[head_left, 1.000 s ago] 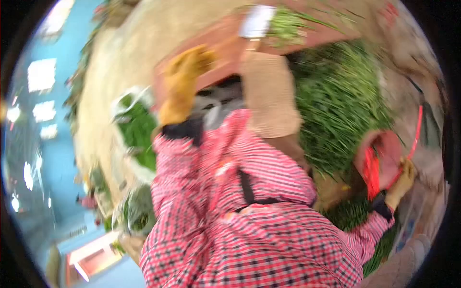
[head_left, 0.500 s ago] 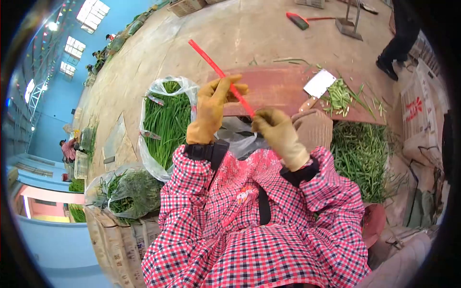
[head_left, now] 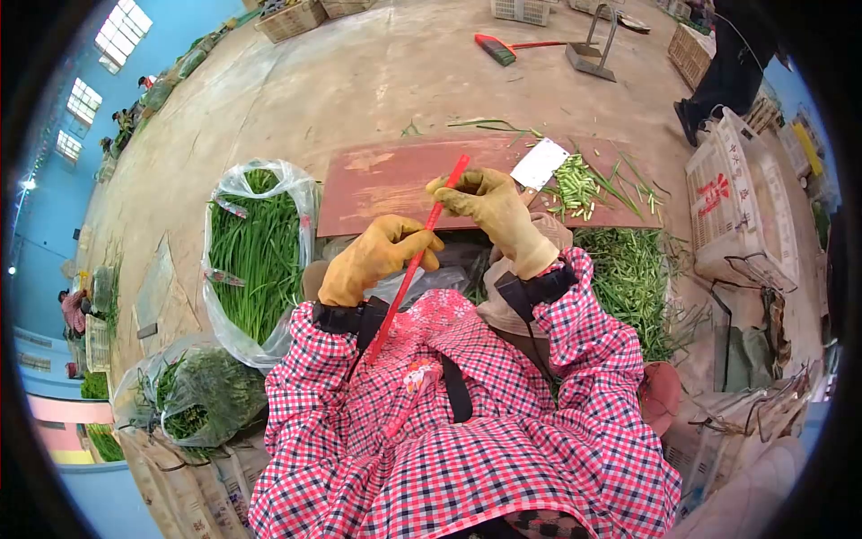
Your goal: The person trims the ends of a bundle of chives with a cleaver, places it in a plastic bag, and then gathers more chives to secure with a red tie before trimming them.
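A narrow red strip (head_left: 391,310), maybe tape or ribbon, slants across my lap. My left hand (head_left: 377,260), in a yellow-tan glove, is closed around its middle. Near the strip's upper end, the gloved fingers of my right hand (head_left: 498,214) pinch it. Just beyond both hands lies a reddish board (head_left: 368,184). On the board, a cleaver (head_left: 539,164) with a pale blade rests beside chopped green stalks (head_left: 576,189). Left of my hands stands a clear plastic bag (head_left: 305,202) full of long green stalks (head_left: 256,260), with printed bands on it.
Leafy green trimmings (head_left: 624,292) are heaped at my right. A white crate (head_left: 718,202) stands beyond them. A second bag of greens (head_left: 211,395) sits at the lower left. On the floor are a broom (head_left: 496,50) and a dustpan (head_left: 590,61); a person's dark-clothed leg (head_left: 732,76) is at upper right.
The strip's upper end has swung from upper left to upper right, its lower end now over my lap. My right hand has moved up to that end; my left hand has lowered. The view has shifted.
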Motion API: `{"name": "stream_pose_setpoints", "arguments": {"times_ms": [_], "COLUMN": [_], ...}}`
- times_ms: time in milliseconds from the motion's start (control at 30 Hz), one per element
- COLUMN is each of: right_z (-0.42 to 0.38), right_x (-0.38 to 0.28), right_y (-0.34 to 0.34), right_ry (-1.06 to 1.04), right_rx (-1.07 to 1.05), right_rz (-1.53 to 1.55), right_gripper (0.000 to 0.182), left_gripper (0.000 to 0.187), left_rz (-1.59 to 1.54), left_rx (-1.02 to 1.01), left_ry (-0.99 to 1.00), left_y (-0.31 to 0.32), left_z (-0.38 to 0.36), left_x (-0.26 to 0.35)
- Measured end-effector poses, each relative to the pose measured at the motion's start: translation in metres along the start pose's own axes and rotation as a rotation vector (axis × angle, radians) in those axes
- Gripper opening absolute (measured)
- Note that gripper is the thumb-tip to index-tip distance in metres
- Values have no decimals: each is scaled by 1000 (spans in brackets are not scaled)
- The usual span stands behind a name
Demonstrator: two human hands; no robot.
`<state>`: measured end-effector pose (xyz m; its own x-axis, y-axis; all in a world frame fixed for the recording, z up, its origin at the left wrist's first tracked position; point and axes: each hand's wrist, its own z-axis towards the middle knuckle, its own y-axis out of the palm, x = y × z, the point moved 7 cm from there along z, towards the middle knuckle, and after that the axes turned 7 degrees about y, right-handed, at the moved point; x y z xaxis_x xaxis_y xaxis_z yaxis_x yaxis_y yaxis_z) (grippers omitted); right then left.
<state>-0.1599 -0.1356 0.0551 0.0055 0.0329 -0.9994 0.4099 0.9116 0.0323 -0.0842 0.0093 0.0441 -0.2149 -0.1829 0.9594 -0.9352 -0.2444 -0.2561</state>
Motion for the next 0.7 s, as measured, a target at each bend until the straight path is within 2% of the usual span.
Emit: {"name": "stream_pose_setpoints", "arguments": {"times_ms": [233,333,433,467,567,600,700], "right_z": [-1,-9,13,30,10,1,-24], "right_x": [-3,-20,-1,16,13,14,23], "right_y": [9,37,46,31,-2,3,35], "right_ry": [-172,-828,-678,-543,-585,-617,-569], "right_rx": [135,283,189,229,463,460,67], "right_rz": [-167,-1143,-1298,-1071,-665,-902,-1072], "right_gripper": [24,20,29,35,42,52,59], "left_gripper": [34,33,30,30,31,31,32], "left_rz": [-103,-163,-286,-325,-432,-476,-537], "left_rx": [74,84,156,202,363,438,596], "left_ry": [-25,-14,15,10,65,72,88], "left_y": [-10,-13,-12,-16,-37,-44,-62], "left_z": [4,4,6,7,13,14,24], "left_x": [-18,-25,-26,-30,-47,-49,-59]}}
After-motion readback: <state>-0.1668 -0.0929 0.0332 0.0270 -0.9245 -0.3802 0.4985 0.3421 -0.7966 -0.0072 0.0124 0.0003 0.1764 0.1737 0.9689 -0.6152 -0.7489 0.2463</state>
